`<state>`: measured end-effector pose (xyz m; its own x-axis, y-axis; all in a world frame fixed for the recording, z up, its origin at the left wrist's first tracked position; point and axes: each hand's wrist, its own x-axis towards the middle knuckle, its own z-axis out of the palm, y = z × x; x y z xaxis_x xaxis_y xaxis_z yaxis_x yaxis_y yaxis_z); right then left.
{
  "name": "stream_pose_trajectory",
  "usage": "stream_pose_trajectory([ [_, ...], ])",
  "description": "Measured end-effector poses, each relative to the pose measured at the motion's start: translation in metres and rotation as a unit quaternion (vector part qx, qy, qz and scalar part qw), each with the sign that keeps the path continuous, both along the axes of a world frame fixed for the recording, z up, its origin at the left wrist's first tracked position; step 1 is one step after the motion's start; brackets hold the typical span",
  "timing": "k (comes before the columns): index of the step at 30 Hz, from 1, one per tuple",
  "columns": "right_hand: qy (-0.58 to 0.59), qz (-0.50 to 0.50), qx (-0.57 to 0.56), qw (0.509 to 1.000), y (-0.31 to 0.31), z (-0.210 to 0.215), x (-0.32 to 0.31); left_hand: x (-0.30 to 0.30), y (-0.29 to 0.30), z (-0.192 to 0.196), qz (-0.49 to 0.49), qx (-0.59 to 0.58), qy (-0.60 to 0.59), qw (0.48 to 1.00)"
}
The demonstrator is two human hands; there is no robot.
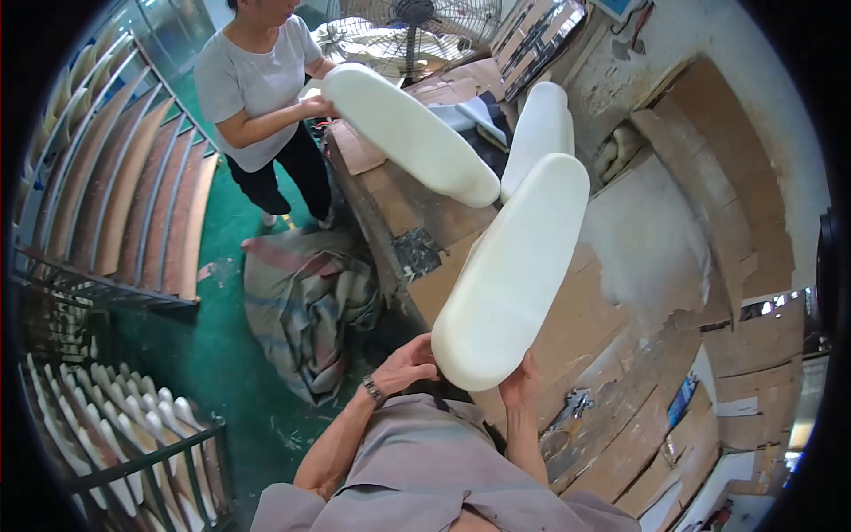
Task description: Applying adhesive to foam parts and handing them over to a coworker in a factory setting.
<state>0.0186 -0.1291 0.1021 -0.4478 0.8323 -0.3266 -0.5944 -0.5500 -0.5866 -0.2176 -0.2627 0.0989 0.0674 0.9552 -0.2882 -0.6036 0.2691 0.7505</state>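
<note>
The left hand and right hand grasp the white cushion at its near end, apparently to balance its length, which points toward one o'clock.

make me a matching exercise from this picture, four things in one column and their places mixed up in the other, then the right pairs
Things:
1. nearest white padded piece
2. crumpled sheet
3. fan
4. curved panels

Places:
A. in the metal rack at the upper left
B. at the top edge of the view
C. between the wearer's left hand and right hand
D. on the green floor

Pairs: 1-C, 2-D, 3-B, 4-A
</note>
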Motion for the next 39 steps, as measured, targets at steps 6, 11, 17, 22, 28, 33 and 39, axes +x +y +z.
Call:
stream_pose_trajectory([
  [6, -0.058, -0.048, 0.051, 0.996, 0.120, 0.025, -0.058, -0.101, -0.062, -0.076, 0.114, -0.085, 0.250, 0.958],
  [11, -0.032, -0.028, 0.174, 0.984, 0.224, 0.060, -0.135, -0.135, -0.190, -0.176, 0.293, -0.270, 0.241, 0.885],
  [17, -0.053, -0.076, 0.197, 0.976, 0.376, 0.041, -0.206, -0.052, -0.328, -0.246, 0.432, -0.526, 0.072, 0.729],
  [22, -0.036, -0.048, 0.078, 0.995, 0.526, -0.023, -0.258, 0.054, -0.363, -0.218, 0.462, -0.626, -0.141, 0.613],
  [28, -0.181, -0.018, -0.075, 0.981, 0.582, -0.141, -0.316, 0.093, -0.320, -0.172, 0.515, -0.617, -0.046, 0.593],
  [33, -0.282, 0.084, 0.095, 0.951, 0.548, -0.150, -0.299, -0.020, -0.320, -0.147, 0.533, -0.527, 0.077, 0.658],
  [39, -0.508, -0.014, 0.246, 0.825, 0.405, -0.017, -0.321, -0.166, -0.322, -0.127, 0.627, -0.358, 0.185, 0.667],
])
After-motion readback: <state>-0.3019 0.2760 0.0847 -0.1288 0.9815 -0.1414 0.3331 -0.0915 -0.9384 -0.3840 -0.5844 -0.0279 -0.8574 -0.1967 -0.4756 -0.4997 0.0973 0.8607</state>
